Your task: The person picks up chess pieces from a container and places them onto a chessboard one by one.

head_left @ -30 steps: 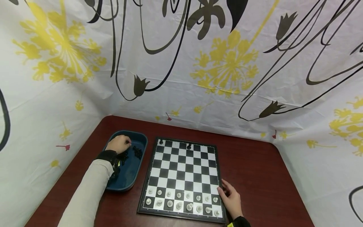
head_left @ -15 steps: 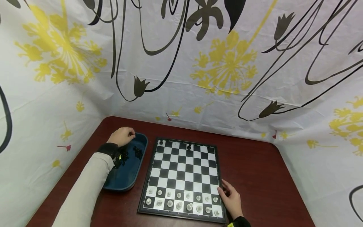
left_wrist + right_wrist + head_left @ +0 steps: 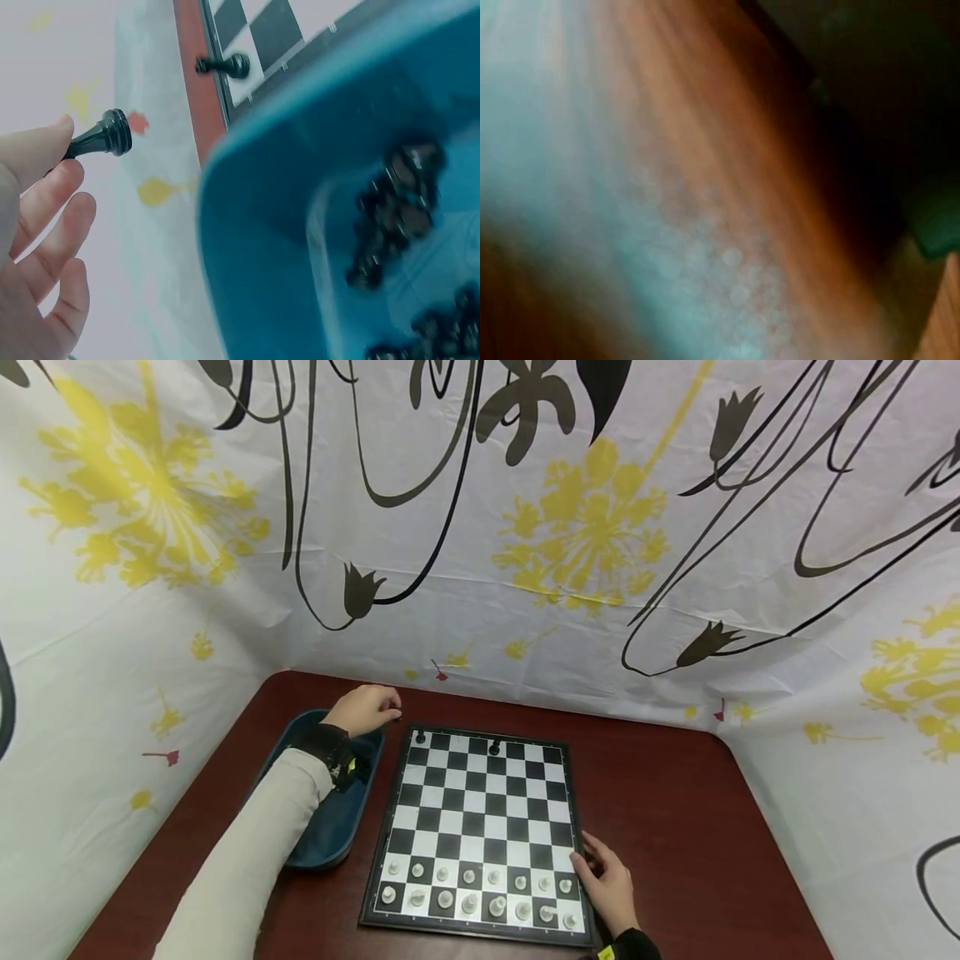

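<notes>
In the left wrist view my left hand (image 3: 365, 709) pinches a black chess piece (image 3: 105, 135) by its upper end between thumb and finger. The base points outward, and its head is hidden. This hand is above the gap between the blue tray (image 3: 330, 852) and the far left corner of the chessboard (image 3: 480, 814). My right hand (image 3: 611, 887) rests against the board's right edge, its thumb over the frame. One black piece (image 3: 420, 737) stands in the far left corner square, another black piece (image 3: 494, 747) farther along that row. White pieces (image 3: 468, 903) fill the two near rows.
More black pieces (image 3: 397, 210) lie in the tray, left of the board. The dark red table (image 3: 675, 827) extends right of the board. A patterned white cloth (image 3: 465, 635) surrounds the table at the back and sides. The right wrist view is blurred.
My left hand has risen out of the tray and moved right, toward the board's far left corner, with a black chess piece. The right hand stays at the board's edge.
</notes>
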The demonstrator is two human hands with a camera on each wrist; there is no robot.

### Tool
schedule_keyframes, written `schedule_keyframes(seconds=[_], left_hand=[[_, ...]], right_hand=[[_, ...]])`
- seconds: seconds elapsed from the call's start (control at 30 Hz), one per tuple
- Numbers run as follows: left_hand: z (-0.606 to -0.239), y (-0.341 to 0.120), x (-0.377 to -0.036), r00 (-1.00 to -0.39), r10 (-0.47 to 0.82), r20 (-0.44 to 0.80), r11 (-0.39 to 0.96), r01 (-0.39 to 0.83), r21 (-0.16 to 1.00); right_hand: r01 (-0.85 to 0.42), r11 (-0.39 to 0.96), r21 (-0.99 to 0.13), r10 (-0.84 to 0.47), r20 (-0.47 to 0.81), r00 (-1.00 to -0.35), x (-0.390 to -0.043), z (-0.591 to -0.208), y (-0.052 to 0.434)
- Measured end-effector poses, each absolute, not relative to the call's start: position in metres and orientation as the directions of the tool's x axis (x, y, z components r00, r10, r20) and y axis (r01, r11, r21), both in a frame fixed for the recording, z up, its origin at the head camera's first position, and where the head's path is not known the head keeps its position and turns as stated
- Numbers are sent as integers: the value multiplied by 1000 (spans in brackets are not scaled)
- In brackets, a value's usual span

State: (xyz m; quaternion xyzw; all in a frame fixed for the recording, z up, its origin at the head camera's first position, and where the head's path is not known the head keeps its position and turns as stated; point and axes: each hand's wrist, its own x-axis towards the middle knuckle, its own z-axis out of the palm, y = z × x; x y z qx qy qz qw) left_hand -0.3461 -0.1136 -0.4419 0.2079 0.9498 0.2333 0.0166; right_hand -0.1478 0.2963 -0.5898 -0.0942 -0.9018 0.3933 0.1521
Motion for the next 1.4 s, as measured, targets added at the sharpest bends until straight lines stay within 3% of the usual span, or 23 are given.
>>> schedule_keyframes(seconds=[0.7,0.97,1.4], left_hand=[[-446,-22,-365,-863,505,-2,805,470,363],[-455,-1,-369,-812,584,-20,771,546,328],[-476,26,-366,-801,598,-35,764,556,328]], right_hand=[[79,691,-718,285,171,-943,-150,-591,299],[87,700,-708,286,167,-944,-149,-591,301],[103,704,-702,291,154,-944,-149,-586,298]])
